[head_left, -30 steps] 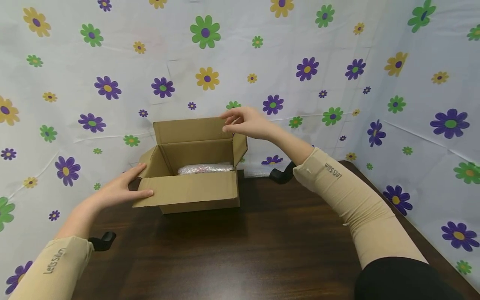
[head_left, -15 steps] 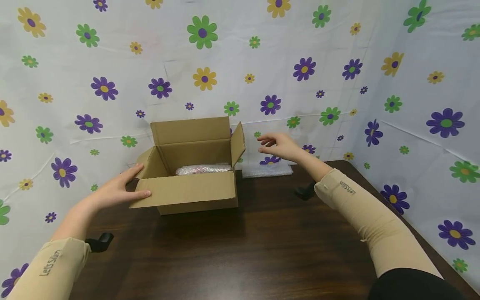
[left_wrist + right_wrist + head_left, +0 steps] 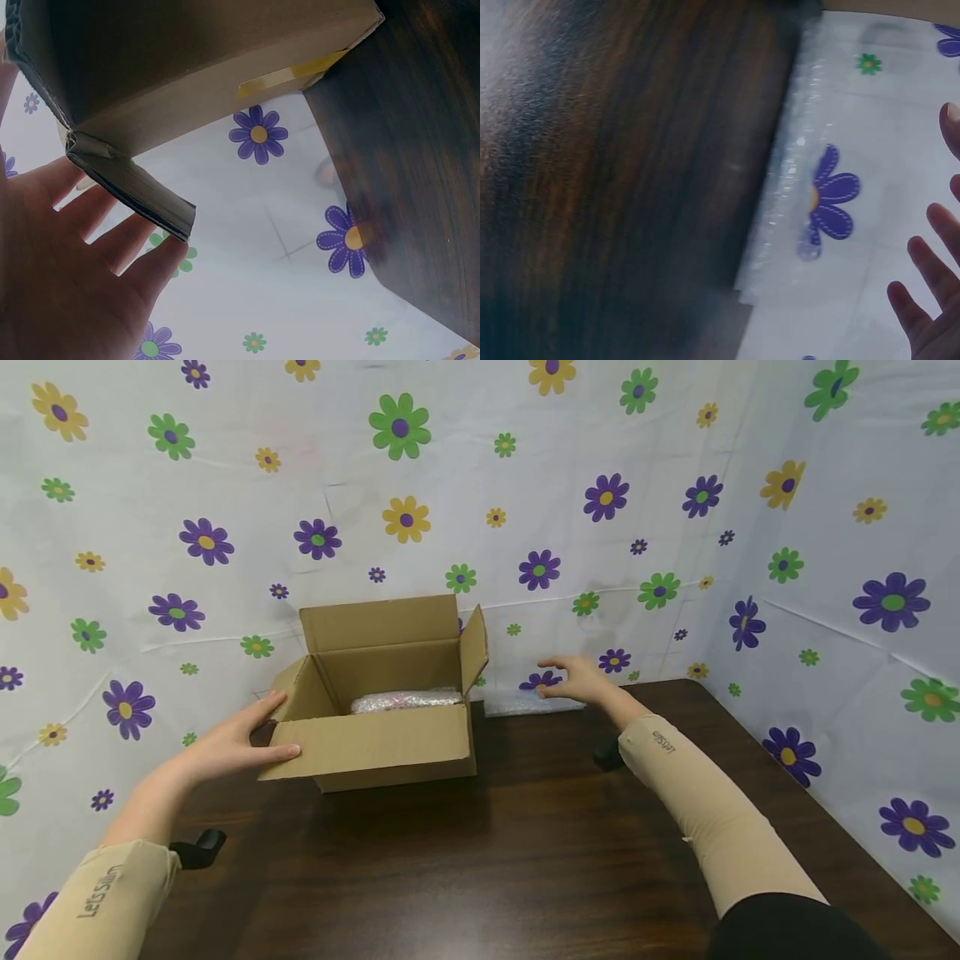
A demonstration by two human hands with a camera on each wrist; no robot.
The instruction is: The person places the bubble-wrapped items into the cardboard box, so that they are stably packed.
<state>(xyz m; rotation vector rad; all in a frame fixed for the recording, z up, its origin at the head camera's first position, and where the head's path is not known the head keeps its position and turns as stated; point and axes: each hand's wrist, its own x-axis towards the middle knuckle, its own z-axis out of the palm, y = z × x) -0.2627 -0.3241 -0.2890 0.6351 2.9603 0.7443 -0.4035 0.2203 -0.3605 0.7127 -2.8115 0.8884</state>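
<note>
An upright cardboard box stands with its flaps raised or folded outward. Inside lies something wrapped in bubble wrap; what it is cannot be made out. At the box's left corner my left hand rests, thumb on the front flap and straight fingers against the outside of the left side flap. To the right of the box, my right hand hovers over a flat clear sheet of bubble wrap, fingers spread and apart from it in the right wrist view, holding nothing.
The dark wooden table extends in front of the box and to its right. A white flower-print cloth hangs close behind the box and along the right side. Each wrist carries a black camera mount, one seen at the left sleeve.
My right hand has moved from the box's back right corner to the right and down, toward the bubble wrap sheet. My left hand keeps its place on the box flaps.
</note>
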